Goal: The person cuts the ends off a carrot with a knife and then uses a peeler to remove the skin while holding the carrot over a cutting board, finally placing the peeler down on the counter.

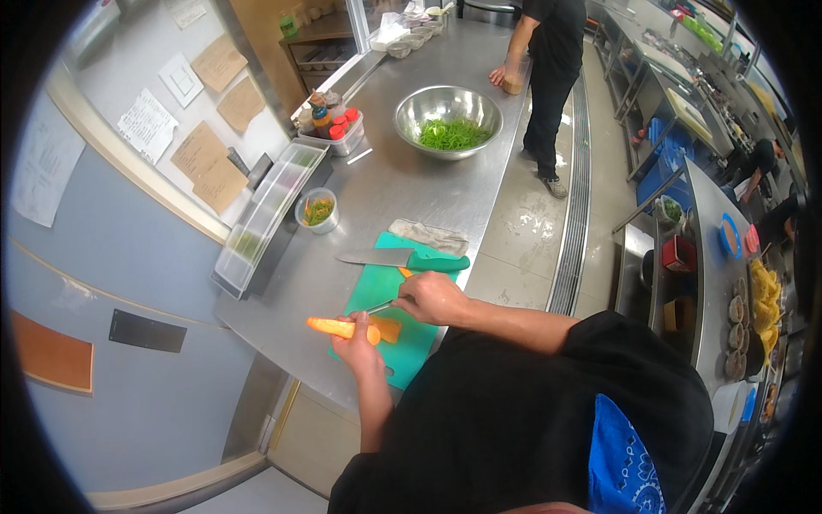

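My left hand [357,347] grips a peeled orange carrot [332,326], its narrow end pointing left. In my right hand [431,299] is a slim metal tool [380,307], probably a peeler, reaching toward the carrot; its tip is partly hidden. Beneath both hands lies a green cutting board [372,286]. An orange carrot piece [388,329] shows on the board beside my left hand. Across the board's far end rests a chef's knife [379,257] with a green handle, its blade pointing left. A bit of orange [404,272] peeks out between the knife and my right hand.
Beyond the knife is a folded cloth [429,236]. A steel bowl [411,142] holds shredded greens. Leftward stand a plastic tub [329,221], a lidded container row [273,212] and a bottle caddy [347,142]. A person [553,83] stands by the table's far right edge.
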Motion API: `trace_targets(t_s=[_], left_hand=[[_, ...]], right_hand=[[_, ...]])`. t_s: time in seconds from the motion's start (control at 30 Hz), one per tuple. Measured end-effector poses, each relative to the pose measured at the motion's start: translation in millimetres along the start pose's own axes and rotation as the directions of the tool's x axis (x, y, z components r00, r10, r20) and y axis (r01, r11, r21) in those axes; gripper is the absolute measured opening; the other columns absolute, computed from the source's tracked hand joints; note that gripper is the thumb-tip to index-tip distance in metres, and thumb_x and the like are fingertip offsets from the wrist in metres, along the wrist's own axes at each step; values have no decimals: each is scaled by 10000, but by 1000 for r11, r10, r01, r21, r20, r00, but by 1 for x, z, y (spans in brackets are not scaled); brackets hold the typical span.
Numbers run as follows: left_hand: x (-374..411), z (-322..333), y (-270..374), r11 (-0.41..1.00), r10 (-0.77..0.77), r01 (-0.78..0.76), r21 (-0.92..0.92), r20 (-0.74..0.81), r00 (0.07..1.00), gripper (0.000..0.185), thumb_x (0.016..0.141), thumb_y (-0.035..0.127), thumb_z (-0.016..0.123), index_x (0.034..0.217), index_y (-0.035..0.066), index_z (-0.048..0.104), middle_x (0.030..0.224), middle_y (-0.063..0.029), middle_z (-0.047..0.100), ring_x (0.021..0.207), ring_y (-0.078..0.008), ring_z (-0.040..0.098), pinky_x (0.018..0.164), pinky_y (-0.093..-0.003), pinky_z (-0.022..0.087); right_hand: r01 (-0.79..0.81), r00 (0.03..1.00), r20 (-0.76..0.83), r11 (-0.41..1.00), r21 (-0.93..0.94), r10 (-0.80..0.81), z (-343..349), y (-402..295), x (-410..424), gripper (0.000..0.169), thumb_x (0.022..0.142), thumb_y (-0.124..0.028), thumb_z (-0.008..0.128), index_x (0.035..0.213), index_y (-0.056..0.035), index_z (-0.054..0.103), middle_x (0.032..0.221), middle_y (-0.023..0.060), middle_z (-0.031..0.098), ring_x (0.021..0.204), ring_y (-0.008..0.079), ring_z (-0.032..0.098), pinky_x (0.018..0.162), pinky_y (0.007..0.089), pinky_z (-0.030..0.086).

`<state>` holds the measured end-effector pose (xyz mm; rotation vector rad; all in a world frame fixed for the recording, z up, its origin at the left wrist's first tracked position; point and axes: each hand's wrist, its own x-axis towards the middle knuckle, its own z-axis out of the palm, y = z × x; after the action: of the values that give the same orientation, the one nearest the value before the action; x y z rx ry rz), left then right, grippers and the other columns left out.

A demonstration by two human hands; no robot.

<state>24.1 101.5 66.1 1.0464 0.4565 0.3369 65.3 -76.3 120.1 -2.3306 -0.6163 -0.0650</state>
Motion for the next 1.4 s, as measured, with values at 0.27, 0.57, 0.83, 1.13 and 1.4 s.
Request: trace_targets(t_s=[0.27, 0.57, 0.83, 1.13, 1.4], left_hand=[[6, -6, 6, 957, -196, 225, -182, 167, 966, 291, 870, -69, 647, 942, 116, 435, 856, -53, 551, 779, -159, 566, 637, -338, 498], [21, -5, 4, 934, -262, 305, -186, 225, 939, 260, 897, -31, 625, 945, 156, 451, 847, -33, 541, 777, -167, 559, 630, -350, 484], [27, -9, 5, 902, -322, 374, -215, 238, 916, 312, 847, -93, 624, 973, 118, 433, 853, -64, 542, 787, -197, 581, 653, -379, 495], [30, 0, 1, 928, -302, 349, -129, 282, 910, 270, 863, 19, 668, 970, 148, 456, 848, -47, 566, 750, -166, 577, 619, -360, 498], [22, 7, 24, 882, -381, 443, -160, 311, 871, 162, 928, 246, 621, 977, 140, 509, 833, -20, 549, 740, -165, 541, 628, -345, 461]], right_hand=[[62, 993, -103, 997, 54, -56, -3, 8, -1, 176, 797, -205, 736, 769, -37, 690, 717, 130, 655, 663, 342, 632, 593, 433, 494], [114, 989, -107, 991, 74, -106, -6, 13, 6, 178, 795, -214, 749, 769, -49, 688, 713, 113, 649, 631, 328, 624, 555, 421, 485], [149, 983, -118, 986, 75, -139, -8, 13, 6, 132, 785, -175, 747, 778, -57, 688, 740, 114, 654, 677, 324, 633, 604, 422, 501], [110, 991, -94, 988, 113, -100, -7, 20, 1, 110, 808, -138, 758, 790, -46, 701, 700, 117, 624, 580, 270, 588, 519, 355, 451], [-319, 919, -11, 760, 566, 394, -49, 32, 41, 222, 938, -207, 621, 974, -11, 718, 746, 32, 650, 641, 99, 541, 591, 281, 449]])
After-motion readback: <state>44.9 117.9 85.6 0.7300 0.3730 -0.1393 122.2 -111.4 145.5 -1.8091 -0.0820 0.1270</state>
